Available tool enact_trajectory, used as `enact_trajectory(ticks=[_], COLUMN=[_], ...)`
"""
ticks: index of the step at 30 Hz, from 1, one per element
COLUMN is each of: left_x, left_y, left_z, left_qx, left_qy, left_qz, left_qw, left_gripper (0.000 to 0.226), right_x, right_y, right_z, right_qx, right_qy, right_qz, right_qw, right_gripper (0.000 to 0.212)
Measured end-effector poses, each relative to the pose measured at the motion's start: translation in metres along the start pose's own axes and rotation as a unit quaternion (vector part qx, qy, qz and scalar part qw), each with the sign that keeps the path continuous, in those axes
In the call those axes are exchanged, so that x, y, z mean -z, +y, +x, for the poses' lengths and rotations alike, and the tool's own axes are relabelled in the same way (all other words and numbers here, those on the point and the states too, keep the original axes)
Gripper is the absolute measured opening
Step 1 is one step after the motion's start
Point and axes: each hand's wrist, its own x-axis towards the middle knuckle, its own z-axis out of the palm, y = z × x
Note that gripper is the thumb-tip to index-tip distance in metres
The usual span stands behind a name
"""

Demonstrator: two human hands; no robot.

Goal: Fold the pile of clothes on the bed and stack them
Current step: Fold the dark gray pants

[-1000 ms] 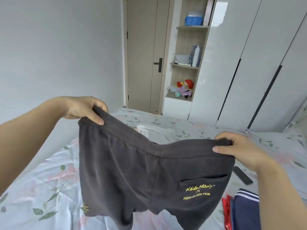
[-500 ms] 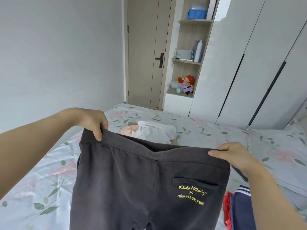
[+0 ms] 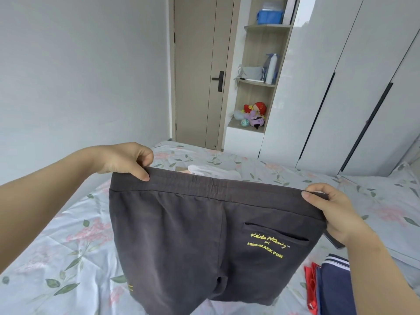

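A pair of dark grey shorts (image 3: 204, 242) was held up above the floral bed (image 3: 56, 258), stretched flat by its waistband. One corner of the waistband was pinched by the left hand (image 3: 127, 161), thumb in front; the opposite corner was gripped by the right hand (image 3: 329, 208). Yellow lettering was seen by the back pocket. A white garment (image 3: 213, 170) lay on the bed behind, and folded navy and red clothes (image 3: 327, 289) were stacked at the lower right
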Motion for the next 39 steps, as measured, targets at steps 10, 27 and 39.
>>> enact_trajectory(ticks=[10, 27, 39], left_x=[-0.052, -0.154, -0.136], left_y=[0.012, 0.105, 0.081], left_z=[0.006, 0.014, 0.005], left_qx=[0.179, 0.093, -0.007], left_qy=[-0.087, 0.068, 0.091], left_qz=[-0.192, -0.498, -0.399], left_qw=[0.961, 0.860, 0.912], left_gripper=[0.005, 0.018, 0.045], right_x=[-0.011, -0.126, -0.109], right_y=[0.026, 0.013, 0.015], right_z=[0.002, -0.050, -0.040], right_qx=[-0.132, -0.109, 0.040], right_qy=[0.088, -0.098, -0.089], right_qz=[0.013, 0.269, -0.024], right_qw=[0.987, 0.952, 0.995], right_gripper=[0.017, 0.044, 0.036])
